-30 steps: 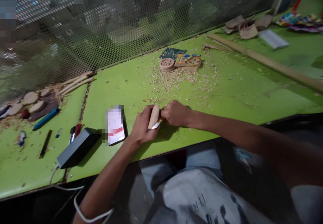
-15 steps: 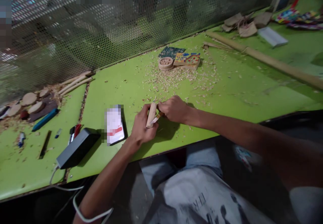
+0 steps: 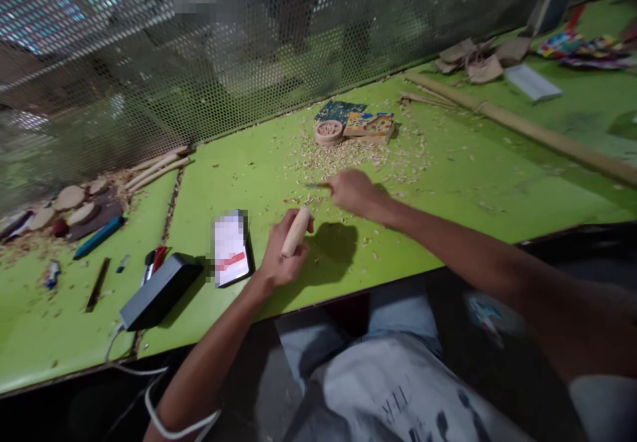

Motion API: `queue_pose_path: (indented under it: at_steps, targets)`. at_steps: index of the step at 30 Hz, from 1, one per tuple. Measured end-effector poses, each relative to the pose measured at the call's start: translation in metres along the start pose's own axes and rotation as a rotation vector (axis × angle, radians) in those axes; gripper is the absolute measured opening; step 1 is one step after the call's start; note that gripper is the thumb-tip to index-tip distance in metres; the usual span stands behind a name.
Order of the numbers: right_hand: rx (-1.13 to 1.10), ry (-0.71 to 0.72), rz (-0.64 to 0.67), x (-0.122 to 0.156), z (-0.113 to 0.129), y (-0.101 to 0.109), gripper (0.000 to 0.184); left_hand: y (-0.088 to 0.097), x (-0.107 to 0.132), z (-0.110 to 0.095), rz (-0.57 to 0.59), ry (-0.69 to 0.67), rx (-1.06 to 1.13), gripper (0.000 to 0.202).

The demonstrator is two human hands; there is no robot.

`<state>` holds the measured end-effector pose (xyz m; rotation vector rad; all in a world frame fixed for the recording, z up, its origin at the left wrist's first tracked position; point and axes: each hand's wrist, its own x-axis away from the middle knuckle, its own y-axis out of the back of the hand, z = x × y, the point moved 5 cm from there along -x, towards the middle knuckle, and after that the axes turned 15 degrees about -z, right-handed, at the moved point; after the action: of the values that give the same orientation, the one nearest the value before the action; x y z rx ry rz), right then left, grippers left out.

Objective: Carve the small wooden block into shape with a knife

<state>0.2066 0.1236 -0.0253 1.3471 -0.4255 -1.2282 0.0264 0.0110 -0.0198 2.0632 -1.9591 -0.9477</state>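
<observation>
My left hand (image 3: 283,256) is closed around a short, pale, rounded piece of wood (image 3: 296,231), held tilted above the green table. Ahead and to the right, my right hand (image 3: 355,193) is closed on a carving knife (image 3: 318,185). Its blade points left, apart from the wood, and most of its handle is hidden in my fist. Wood shavings (image 3: 343,154) lie scattered beyond both hands. Beside my left hand rests a phone (image 3: 231,249) with its screen lit.
A round wooden dish (image 3: 329,133) and a painted wooden block (image 3: 369,126) stand among the shavings. At left are a black power bank (image 3: 162,293) with a white cable, a teal marker (image 3: 98,237) and wood discs (image 3: 70,197). A long pole (image 3: 522,125) crosses the right side; mesh (image 3: 249,64) borders the back.
The knife blade has come off the wood, and my right hand has moved up and right with it. My left hand still holds the wood, lowered slightly.
</observation>
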Motion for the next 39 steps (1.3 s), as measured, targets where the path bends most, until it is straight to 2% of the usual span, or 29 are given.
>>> queue_pose_path:
  at_steps: [3, 5, 7, 12, 15, 20, 26, 32, 39]
  targets:
    - [0.062, -0.101, -0.078, -0.011, -0.036, 0.007, 0.033, 0.007, 0.001, -0.003, -0.037, -0.011, -0.033, 0.033]
    - [0.061, -0.081, -0.099, -0.011, -0.038, 0.010, 0.033, 0.010, -0.001, -0.001, -0.094, 0.002, -0.082, 0.033]
    - [0.028, -0.002, -0.082, -0.004, -0.020, 0.010, 0.029, 0.011, -0.004, 0.002, -0.134, 0.011, -0.119, 0.036]
    - [-0.070, 0.262, -0.004, 0.019, 0.053, 0.007, 0.021, 0.012, -0.007, 0.010, -0.219, 0.023, -0.155, 0.038]
    - [-0.082, 0.348, 0.031, 0.024, 0.073, 0.004, 0.024, 0.014, -0.007, 0.014, -0.252, 0.006, -0.217, 0.037]
    - [-0.051, 0.350, 0.067, 0.026, 0.075, -0.003, 0.021, 0.016, -0.006, 0.016, -0.248, -0.028, -0.353, 0.044]
    - [-0.015, 0.349, 0.088, 0.029, 0.076, -0.001, 0.023, 0.017, -0.006, 0.011, -0.216, -0.064, -0.487, 0.050]
    - [0.006, 0.374, 0.082, 0.027, 0.071, 0.000, 0.028, 0.018, -0.003, 0.008, -0.176, -0.085, -0.482, 0.053]
    - [0.030, 0.338, 0.073, 0.022, 0.068, 0.004, 0.027, 0.018, -0.005, 0.011, -0.201, -0.094, -0.493, 0.051]
